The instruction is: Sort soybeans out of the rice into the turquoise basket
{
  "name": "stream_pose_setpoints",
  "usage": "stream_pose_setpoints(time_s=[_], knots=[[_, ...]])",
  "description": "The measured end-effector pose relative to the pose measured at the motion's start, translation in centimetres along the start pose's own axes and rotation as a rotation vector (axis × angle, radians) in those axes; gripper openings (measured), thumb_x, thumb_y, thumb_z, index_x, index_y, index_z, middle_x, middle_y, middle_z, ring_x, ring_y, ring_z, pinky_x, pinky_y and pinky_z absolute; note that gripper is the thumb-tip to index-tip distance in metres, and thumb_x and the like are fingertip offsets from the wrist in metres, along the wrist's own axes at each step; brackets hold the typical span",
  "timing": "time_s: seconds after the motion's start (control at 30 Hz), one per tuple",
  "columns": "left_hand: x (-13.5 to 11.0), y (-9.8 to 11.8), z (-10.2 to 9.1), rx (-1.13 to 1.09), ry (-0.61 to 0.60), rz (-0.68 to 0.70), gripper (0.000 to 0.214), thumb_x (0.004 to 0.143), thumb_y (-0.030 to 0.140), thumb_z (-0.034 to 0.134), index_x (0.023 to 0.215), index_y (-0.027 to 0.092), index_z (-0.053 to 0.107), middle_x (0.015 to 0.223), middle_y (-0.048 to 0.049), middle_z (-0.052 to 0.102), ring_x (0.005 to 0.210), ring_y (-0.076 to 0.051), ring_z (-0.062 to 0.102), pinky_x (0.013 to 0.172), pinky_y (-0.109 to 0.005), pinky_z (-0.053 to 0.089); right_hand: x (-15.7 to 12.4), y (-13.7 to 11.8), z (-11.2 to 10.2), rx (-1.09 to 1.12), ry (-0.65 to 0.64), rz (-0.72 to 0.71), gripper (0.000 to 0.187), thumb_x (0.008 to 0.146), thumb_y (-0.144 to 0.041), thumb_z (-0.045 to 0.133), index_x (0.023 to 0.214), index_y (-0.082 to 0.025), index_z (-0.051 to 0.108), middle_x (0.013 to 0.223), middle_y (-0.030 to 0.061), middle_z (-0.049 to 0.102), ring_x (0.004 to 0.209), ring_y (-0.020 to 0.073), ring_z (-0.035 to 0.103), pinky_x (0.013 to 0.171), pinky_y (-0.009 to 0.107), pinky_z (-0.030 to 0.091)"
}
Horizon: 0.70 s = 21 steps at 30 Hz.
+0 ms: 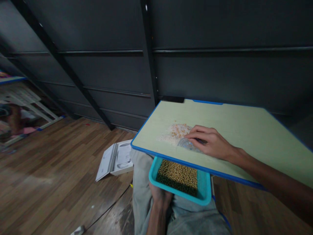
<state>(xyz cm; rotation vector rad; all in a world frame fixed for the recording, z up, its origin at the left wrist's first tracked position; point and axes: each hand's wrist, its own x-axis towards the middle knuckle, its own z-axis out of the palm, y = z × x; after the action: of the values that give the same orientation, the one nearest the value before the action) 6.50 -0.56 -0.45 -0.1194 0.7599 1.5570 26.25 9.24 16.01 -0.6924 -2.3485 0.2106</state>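
Observation:
A turquoise plastic tray [204,187] of round tan beans [177,174] is below the table's front edge, over my lap. My left hand [160,195] supports it from beneath at its left side, with the fingers hidden under it. Above the tabletop, my right hand [211,141] reaches in from the right with its thumb and fingertips pinched together. Whatever is in that pinch is too small to make out. By those fingertips lie white grains [168,139], orange-yellow bits [178,131] and a clear, shiny plastic-like piece [189,144], partly covered by my hand.
The pale green table [244,127] has a blue rim and a black flat object [173,99] at its far left corner. A dark panelled wall [110,68] rises behind. An open white box [119,158] and a cable [107,209] lie on the wooden floor.

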Motion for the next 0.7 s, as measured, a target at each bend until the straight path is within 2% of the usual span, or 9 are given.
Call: stream_pose_setpoints(time_s=[0.1,0.3,0.7], knots=[[-0.08,0.08,0.10,-0.008,0.002,-0.011,0.028,0.084,0.026,0.053,0.095,0.015,0.076,0.093,-0.0095,0.078,0.100,-0.028,0.070,0.099,-0.047,0.050,0.04,0.14,-0.11,-0.032,0.008,0.008,0.026,0.093,-0.013,0.055,0.110,-0.019,0.073,0.100,0.0085,0.069,0.092,0.0191,0.066,0.080,0.035,0.055],[-0.33,0.21,0.33,-0.030,-0.008,-0.017,0.029,0.085,0.025,0.053,0.101,0.016,0.075,0.095,-0.0083,0.078,0.099,-0.028,0.071,0.100,-0.047,0.050,0.21,-0.09,-0.33,-0.033,0.143,0.092,0.024,0.094,-0.015,0.056,0.109,-0.020,0.074,0.097,0.0073,0.069,0.088,0.0188,0.066,0.077,0.035,0.054],[-0.33,0.10,0.20,-0.025,0.006,-0.027,0.030,0.086,0.024,0.050,0.100,0.014,0.076,0.093,-0.0090,0.078,0.100,-0.028,0.070,0.100,-0.046,0.050,0.03,-0.24,0.44,0.007,0.074,0.060,0.024,0.095,-0.016,0.056,0.111,-0.018,0.073,0.099,0.0083,0.070,0.089,0.0178,0.066,0.078,0.034,0.054]])
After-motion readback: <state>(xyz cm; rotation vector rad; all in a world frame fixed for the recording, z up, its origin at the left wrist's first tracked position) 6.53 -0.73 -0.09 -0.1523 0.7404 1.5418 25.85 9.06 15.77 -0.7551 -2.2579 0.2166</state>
